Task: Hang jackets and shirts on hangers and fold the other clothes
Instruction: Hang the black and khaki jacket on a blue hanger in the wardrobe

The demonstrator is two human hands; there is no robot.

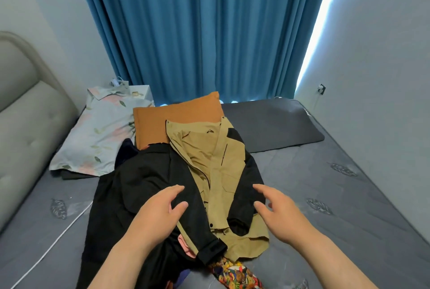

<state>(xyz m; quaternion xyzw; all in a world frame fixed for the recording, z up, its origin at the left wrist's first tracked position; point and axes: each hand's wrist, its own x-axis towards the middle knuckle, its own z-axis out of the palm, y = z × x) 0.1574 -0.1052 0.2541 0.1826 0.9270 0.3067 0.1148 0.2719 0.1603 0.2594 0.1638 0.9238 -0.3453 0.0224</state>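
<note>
- Far left: grey padded headboard (28,111), with a floral pillow (102,132) lying just beside it on the grey bed (349,195); a thin white cable (53,244) trailing across the sheet near the left edge.
- Left of centre: black jacket (139,186) spread over the left half of the pile, long axis running roughly from near edge to far edge, one cuffed sleeve crossing low toward the right over the tan cloth.
- Left hand (156,214) directly above that black jacket, palm down, fingers loosely spread and straight, gripping nothing; whether the fingertips actually touch the cloth cannot be told.
- Centre: tan jacket (218,165) lying lengthwise away from the hands, collar at the far end against an orange pillow (176,121), hem at the near end, front placket between the two hands.
- Below the hem: a bright patterned garment (235,272) and a bit of pink cloth (186,245) poking out from under the pile.
- Right of centre: right hand (281,214) at the right edge of the pile, fingers relaxed and open, empty, nearer the tan jacket's side than the left.
- Judgement: hands on either side of the jackets' midline, the left nearer the black one, the right nearer the tan; probably a two-handed lift of the top garment; no hanger in view.
- Far right: dark grey pillow (274,123) well apart from the pile, blue curtain (197,28) behind.
</note>
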